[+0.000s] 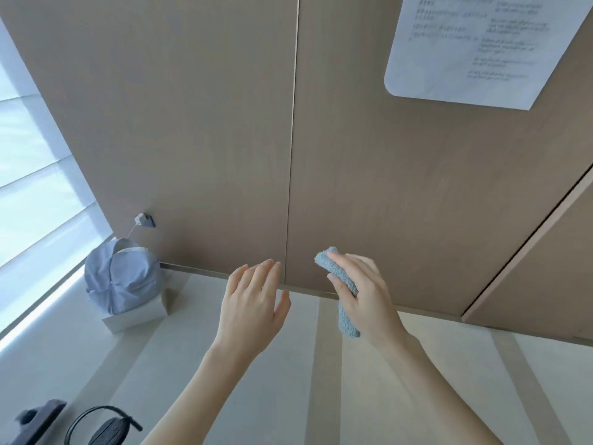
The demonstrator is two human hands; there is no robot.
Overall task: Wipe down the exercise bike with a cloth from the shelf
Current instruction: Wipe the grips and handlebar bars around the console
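A blue-grey cloth (348, 321) is gripped in the right hand (365, 300), with fingers and thumb curled round its folded length. Just left of the grip, the left hand (253, 303) is held spread, with nothing in it. Beyond both hands, a wood-panel wall (192, 123) is met by a pale striped floor (417, 380). A notice (475, 46) is fixed up and right of the grip. Well to the left, a bag (122, 281) is set on a box (138, 317) beside a blind (29, 187).

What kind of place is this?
Probably a small gym or fitness room, though that is a guess: a strapped pedal sits at the bottom left, a printed notice hangs on the wood-panelled wall, and the right hand holds a cloth.
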